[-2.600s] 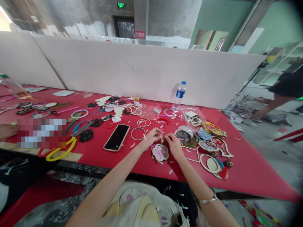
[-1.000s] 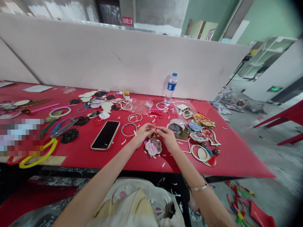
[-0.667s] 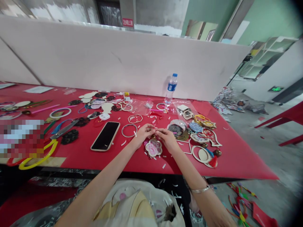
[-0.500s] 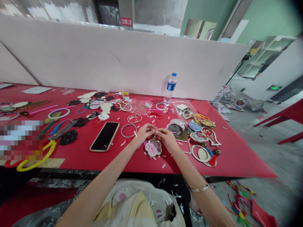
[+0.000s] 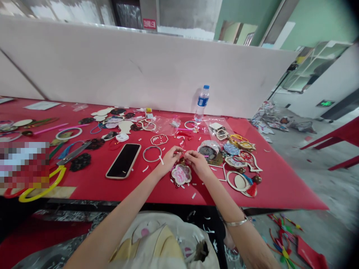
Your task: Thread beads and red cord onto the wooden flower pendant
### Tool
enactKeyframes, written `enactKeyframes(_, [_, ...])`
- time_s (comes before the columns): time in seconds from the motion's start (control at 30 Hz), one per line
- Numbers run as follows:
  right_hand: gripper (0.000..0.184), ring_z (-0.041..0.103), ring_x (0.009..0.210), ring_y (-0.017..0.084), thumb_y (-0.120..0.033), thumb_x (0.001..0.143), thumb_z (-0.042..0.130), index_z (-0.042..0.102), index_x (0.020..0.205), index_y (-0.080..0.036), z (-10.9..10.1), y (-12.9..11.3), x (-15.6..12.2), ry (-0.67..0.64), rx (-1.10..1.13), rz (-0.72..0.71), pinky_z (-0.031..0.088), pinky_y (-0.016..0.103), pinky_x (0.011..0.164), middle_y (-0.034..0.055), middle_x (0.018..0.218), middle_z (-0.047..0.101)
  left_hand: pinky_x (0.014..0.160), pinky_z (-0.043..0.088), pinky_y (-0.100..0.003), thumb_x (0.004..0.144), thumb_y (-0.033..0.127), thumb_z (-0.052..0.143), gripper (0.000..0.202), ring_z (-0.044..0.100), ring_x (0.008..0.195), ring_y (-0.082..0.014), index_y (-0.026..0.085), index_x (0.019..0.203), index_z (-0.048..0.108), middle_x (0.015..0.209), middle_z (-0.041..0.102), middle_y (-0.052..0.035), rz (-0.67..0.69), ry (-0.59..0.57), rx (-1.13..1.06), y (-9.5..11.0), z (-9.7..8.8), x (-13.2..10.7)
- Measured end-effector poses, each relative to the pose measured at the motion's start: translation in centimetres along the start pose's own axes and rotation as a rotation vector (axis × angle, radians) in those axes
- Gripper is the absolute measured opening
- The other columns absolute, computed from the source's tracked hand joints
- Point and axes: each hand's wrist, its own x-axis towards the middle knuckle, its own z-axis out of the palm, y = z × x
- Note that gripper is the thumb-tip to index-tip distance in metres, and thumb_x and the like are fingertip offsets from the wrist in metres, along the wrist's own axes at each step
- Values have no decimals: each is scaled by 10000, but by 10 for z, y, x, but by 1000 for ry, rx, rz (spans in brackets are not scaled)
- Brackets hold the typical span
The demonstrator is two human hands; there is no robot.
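Observation:
My left hand point(image 5: 170, 160) and my right hand point(image 5: 197, 162) meet fingertip to fingertip above the table, both closed in a pinch. What they pinch is too small to name, perhaps a thin cord. Just below them lies a flower-shaped pendant point(image 5: 181, 175) with a pale scalloped rim and a pink-and-white middle. A brown bead point(image 5: 183, 161) shows between the pendant and my fingers. Left of my left hand is a round hoop point(image 5: 152, 154) with a white paper strip point(image 5: 160, 160) by its edge.
A phone point(image 5: 123, 161) lies to the left, with yellow-handled scissors point(image 5: 60, 175) beyond it. Right of my hands is a pile of wooden ornaments, including a white ring point(image 5: 228, 183) and a red tassel point(image 5: 252, 190). A water bottle point(image 5: 202, 102) stands against the white partition point(image 5: 140, 71).
My right hand's fingers have shifted slightly, and the gap between the two hands' fingertips looks a little different. The pendant lies in about the same place.

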Motion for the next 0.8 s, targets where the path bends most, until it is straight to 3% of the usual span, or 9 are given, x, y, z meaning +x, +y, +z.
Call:
enactKeyframes(0.13, [242,417,540,80,-384,625,737,627,718,-190,-1,0,1,16,-28,-30,344,239,570,-58,589,524,848,441,-324,811,361,602,216,578,896,-182,164,868,670,911,625,-53,83,12,133,3,-2,1])
enactKeyframes(0.23, [235,410,534,81,-392,650,715,629,727,-188,-1,0,0,24,-78,-55,346,241,570,-58,583,515,865,447,-333,774,355,651,202,590,936,-193,174,845,709,985,619,-65,97,9,192,3,-3,2])
enactKeyframes(0.63, [154,537,667,147,-343,703,642,632,730,-192,6,-11,-6,145,-442,-222,414,282,673,-11,688,624,784,446,-301,765,282,650,134,605,833,-170,176,694,692,865,638,-42,140,97,239,6,0,-2])
enactKeyframes(0.73, [160,543,668,149,-342,703,631,595,767,-200,5,-9,-3,166,-440,-231,427,285,672,-12,702,616,782,445,-288,738,301,672,137,612,824,-173,175,695,699,832,666,-41,83,101,161,7,0,-1])
enactKeyframes(0.8, [195,544,665,146,-335,696,632,557,825,-209,3,-6,-1,180,-407,-239,430,284,666,-22,706,597,688,449,-265,724,340,685,170,607,719,-157,173,743,709,747,672,-27,0,107,77,6,-1,-1])
